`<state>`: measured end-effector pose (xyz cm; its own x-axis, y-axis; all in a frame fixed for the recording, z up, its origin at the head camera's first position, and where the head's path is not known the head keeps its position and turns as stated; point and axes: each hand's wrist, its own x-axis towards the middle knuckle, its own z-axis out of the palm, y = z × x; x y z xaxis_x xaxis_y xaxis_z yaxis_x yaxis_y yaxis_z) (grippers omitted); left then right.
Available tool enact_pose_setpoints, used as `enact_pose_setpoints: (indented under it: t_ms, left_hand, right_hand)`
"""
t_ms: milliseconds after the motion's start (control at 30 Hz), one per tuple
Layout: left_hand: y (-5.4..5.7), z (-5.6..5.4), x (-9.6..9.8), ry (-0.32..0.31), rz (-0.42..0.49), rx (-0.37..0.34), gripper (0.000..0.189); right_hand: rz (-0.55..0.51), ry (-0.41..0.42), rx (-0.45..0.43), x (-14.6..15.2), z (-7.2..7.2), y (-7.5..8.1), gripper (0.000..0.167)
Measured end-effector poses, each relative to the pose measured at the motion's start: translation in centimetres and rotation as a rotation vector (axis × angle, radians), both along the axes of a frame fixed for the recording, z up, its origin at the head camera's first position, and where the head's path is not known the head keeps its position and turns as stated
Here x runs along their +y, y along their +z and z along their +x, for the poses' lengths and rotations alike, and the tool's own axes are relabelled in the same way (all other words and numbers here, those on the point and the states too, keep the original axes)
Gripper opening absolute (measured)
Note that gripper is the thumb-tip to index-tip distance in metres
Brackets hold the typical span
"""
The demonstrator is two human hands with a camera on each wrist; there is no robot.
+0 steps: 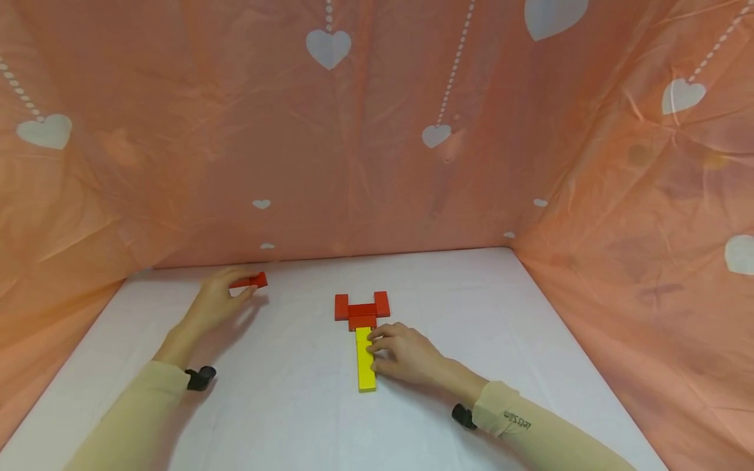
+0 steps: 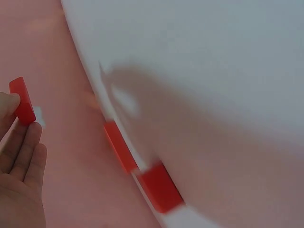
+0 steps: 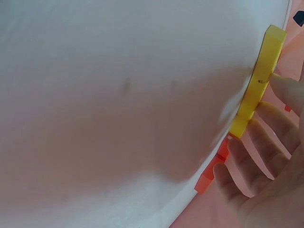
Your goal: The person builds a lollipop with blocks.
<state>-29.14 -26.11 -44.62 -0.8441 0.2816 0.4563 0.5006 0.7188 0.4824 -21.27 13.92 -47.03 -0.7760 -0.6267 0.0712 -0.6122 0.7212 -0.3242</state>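
My left hand (image 1: 220, 297) is at the far left of the table and pinches a red block (image 2: 23, 101) between thumb and fingertips. Two more red blocks (image 2: 159, 187) lie on the table near that hand in the left wrist view. My right hand (image 1: 406, 353) rests beside a long yellow strip of blocks (image 1: 366, 366), its loosely bent fingers touching the right side. At the strip's far end sits a group of red blocks (image 1: 362, 321): flat ones in the middle and an upright-lying one on each side. In the right wrist view, fingers partly cover the yellow strip.
A white cloth (image 1: 283, 405) covers the table. Pink sheeting with white hearts (image 1: 328, 49) hangs along the back and both sides. A small black device (image 1: 201, 378) is on the left wrist, and another (image 1: 464, 416) is on the right.
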Motion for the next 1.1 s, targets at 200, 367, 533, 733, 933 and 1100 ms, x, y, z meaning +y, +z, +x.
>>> enact_pose_setpoints:
  t_ms: [200, 367, 533, 733, 933, 1100]
  left_hand:
    - [-0.2, -0.7, 2.8, -0.041, 0.041, -0.05, 0.036]
    - [-0.1, -1.1, 5.4, -0.052, 0.059, -0.169, 0.039]
    - [-0.5, -1.8, 8.0, -0.075, 0.024, -0.16, 0.038]
    - [-0.7, -2.2, 10.7, -0.108, 0.004, -0.181, 0.036]
    - [-0.8, -2.4, 13.2, -0.148, -0.019, -0.22, 0.033]
    - [-1.0, -2.7, 14.7, -0.173, -0.073, -0.275, 0.031]
  right_hand:
    - [-0.008, -0.001, -0.001, 0.0, 0.0, 0.0, 0.033]
    - [-0.014, 0.0, -0.003, 0.0, 0.1, 0.1, 0.033]
    - [-0.015, -0.004, -0.008, 0.0, 0.2, 0.2, 0.032]
    - [-0.005, -0.006, -0.008, 0.0, 0.2, 0.2, 0.032]
    - [-0.001, -0.005, -0.003, -0.1, 0.2, 0.3, 0.032]
    - [0.0, 0.001, 0.003, 0.0, 0.2, 0.3, 0.032]
